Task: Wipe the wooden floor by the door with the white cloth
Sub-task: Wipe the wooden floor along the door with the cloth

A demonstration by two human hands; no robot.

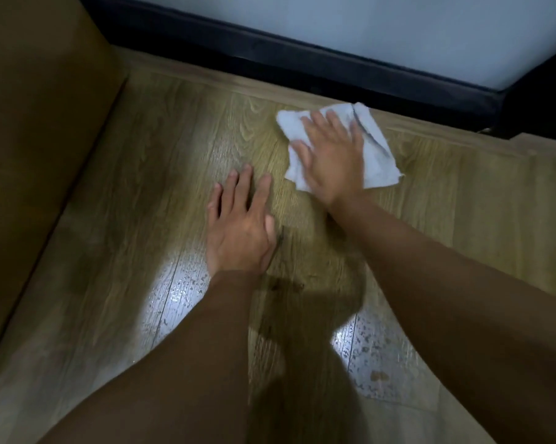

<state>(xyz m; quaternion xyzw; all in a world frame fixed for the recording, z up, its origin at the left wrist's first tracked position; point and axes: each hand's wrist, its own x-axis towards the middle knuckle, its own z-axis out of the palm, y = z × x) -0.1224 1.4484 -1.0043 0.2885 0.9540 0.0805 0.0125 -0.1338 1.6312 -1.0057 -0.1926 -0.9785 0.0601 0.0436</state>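
Note:
A white cloth lies spread on the wooden floor close to the dark door threshold. My right hand presses flat on the cloth with straight, spread fingers; its outline is blurred. My left hand rests flat on the bare floor, a little nearer to me and left of the cloth, with fingers straight. The floor shines wet with speckled spots near my forearms.
A dark door frame with a pale panel runs along the far edge of the floor. A brown wooden surface rises on the left. Small brown marks sit on the floor at lower right.

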